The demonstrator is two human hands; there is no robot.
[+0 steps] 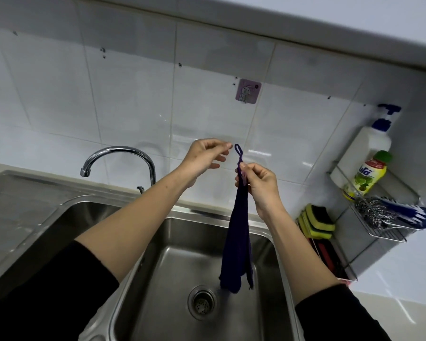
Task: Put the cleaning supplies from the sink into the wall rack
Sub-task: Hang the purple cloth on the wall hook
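Observation:
A dark purple cloth (237, 242) hangs over the steel sink (172, 254), its hanging loop sticking up at the top. My right hand (258, 185) pinches the cloth just below that loop. My left hand (204, 156) hovers just left of the loop with fingers loosely curled, holding nothing. The wire wall rack (389, 232) is on the right wall; it holds a white pump bottle (369, 146), a yellow dish-soap bottle (365, 175), a steel scourer (374, 212) and a blue brush (413, 212). Yellow-green sponges (317, 222) sit in a lower tier.
A purple adhesive hook (248, 91) is stuck on the tiled wall above my hands. The chrome tap (123, 156) arches over the sink at the left. The drain (202, 302) lies in the basin floor, and a draining board (22, 210) is to the left.

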